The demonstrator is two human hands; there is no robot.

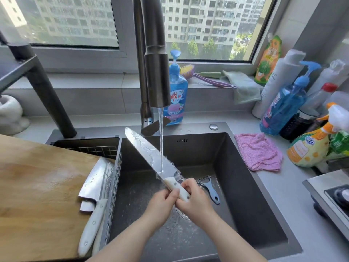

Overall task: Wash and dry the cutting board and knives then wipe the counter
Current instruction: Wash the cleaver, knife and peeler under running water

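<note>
A long chef's knife [147, 150] with a white handle is held over the dark sink [245, 186], its blade pointing up and left under the running water from the faucet [156, 76]. My left hand [160, 205] and my right hand [194, 201] both grip its handle. A wooden cutting board [37, 186] lies on the left. On the board's right edge rest a cleaver [96, 178] and another white-handled knife [90, 229].
A peeler [209, 188] lies in the sink bottom. A pink cloth [258, 152] sits on the counter right of the sink. A blue soap bottle [176, 95], a brush [205, 76] and a green cloth [243, 86] stand behind. Several bottles crowd the right side.
</note>
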